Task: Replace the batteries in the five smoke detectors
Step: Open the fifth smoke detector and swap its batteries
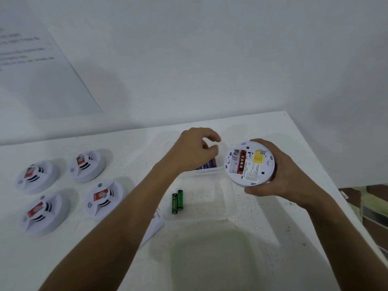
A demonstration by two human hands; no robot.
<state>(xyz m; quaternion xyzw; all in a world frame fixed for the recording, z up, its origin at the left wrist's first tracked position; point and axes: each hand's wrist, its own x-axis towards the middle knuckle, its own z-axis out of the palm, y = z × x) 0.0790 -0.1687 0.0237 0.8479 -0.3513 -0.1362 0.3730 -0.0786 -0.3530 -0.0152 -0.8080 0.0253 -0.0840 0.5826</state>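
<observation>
Right hand (279, 175) grips smoke detector (249, 163) by rim, above desk (294, 206) edge, underside up, one red battery (242, 161) seated. Light rigid plastic; rim hold is likely best. Left hand (195, 150), fingers curled, reaches into clear container (222, 171) of purple batteries (206, 165); grasp unclear.

five smoke detectors (249, 163) (one held), two green batteries (177, 201)

Two bare forearms, no sleeves, left grip (195, 148), right grip (281, 175), no rings.

detectors (45, 213): white, red stickers | batteries (177, 201): green | held detector (249, 163): yellow label (red cell inside)
</observation>
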